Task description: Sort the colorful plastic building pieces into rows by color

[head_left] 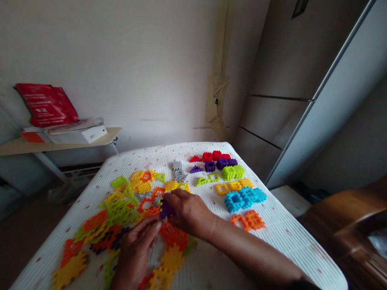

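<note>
A dark purple interlocking plastic tile (167, 209) with toothed edges is held by my right hand (189, 211), its fingers closed on it above the pile. My left hand (136, 249) is just below and left of that tile, fingers curled and thumb close to the forefinger; whatever they hold is hidden. Around both hands lie loose tiles: orange tiles (173, 235), a yellow tile (172, 257) and green tiles (119, 211). Another dark purple tile (121, 237) lies beside my left hand, partly covered.
On the right of the white table (290, 249) are groups by colour: red tiles (217, 155), purple tiles (222, 163), green tiles (232, 172), blue tiles (236, 201) and orange tiles (254, 220). Grey tiles (177, 171) lie further back. A cabinet (284, 133) stands at right.
</note>
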A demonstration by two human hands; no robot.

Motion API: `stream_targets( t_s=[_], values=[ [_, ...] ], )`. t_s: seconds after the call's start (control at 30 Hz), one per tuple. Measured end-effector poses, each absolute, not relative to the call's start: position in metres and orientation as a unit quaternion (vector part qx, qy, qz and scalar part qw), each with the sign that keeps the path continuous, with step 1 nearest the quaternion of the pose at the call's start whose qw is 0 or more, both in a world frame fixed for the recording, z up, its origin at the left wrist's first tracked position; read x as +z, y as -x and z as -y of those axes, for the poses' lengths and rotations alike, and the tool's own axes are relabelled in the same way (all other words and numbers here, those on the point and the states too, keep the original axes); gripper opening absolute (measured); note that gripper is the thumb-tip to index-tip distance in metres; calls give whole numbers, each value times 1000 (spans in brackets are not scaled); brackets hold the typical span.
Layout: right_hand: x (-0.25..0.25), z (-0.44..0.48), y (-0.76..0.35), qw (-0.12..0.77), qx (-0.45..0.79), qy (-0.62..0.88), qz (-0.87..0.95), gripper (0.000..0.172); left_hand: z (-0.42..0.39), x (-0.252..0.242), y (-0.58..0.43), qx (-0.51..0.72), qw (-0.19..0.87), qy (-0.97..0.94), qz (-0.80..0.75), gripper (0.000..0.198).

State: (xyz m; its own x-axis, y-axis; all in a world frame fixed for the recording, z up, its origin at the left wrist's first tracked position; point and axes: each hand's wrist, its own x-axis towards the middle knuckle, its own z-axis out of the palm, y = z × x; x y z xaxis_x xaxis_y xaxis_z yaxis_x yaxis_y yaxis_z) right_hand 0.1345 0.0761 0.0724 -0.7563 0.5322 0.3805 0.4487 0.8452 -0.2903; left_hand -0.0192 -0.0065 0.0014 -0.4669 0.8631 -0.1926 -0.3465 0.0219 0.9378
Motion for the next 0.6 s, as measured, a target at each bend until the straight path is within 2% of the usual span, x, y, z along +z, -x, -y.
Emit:
stream_targets(
  t_s=[0.07,0.17,0.23,0.37,0.43,0.53,0.6],
  values=[
    [86,-106,-158,233,95,267,930,53,7,-1,24,660,450,-243,-550,40],
    [112,-169,-209,236,37,369,898,55,6,-1,30,677,437,-239,-541,39],
    [123,-214,-245,153,14,475,866,61,5,0,33,683,438,-232,-537,38],
    [120,-282,-299,76,11,543,836,62,2,1,33,679,444,-199,-550,42],
    [107,-302,-314,42,15,559,828,56,1,-1,33,677,443,-181,-560,43],
    [85,-321,-321,-1,22,574,819,35,0,-4,35,677,437,-187,-562,40],
    [74,-328,-321,-15,19,574,819,30,0,-4,35,675,432,-193,-567,38]
  ],
)
